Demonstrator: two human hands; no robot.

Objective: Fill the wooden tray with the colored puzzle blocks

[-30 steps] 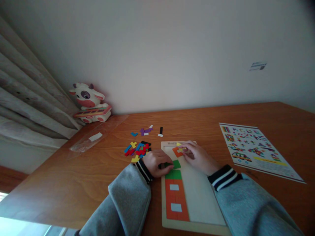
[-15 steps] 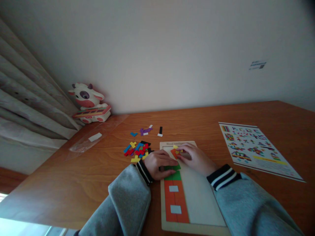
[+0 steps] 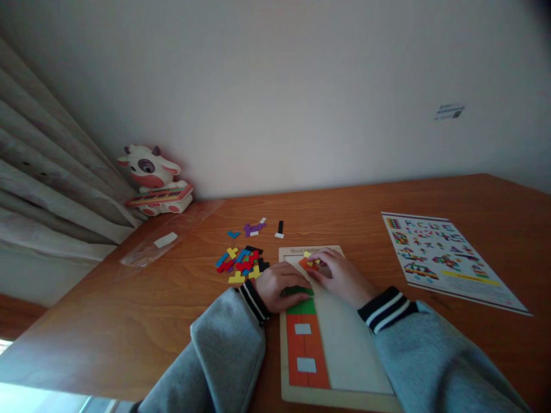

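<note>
A wooden puzzle board (image 3: 344, 355) lies in front of me on the table. Orange pieces with two white squares (image 3: 306, 350) fill its near left column, with green pieces (image 3: 302, 307) above them. My left hand (image 3: 282, 285) rests curled on the board's left edge, fingers closed over a dark green piece (image 3: 298, 290). My right hand (image 3: 340, 274) lies on the upper part of the board, fingertips pinching at an orange piece (image 3: 308, 264) with a yellow piece (image 3: 307, 254) beside it.
A heap of loose coloured pieces (image 3: 241, 264) lies left of the board, with purple, blue and black pieces (image 3: 258, 228) farther back. A printed pattern sheet (image 3: 443, 258) lies at right. A clear plastic bag (image 3: 163, 241) and a cow toy (image 3: 155, 179) sit far left by curtains.
My right hand slid left and nearer with the orange and yellow pieces, closing up to my left hand. The left hand's green piece moved down toward the green row.
</note>
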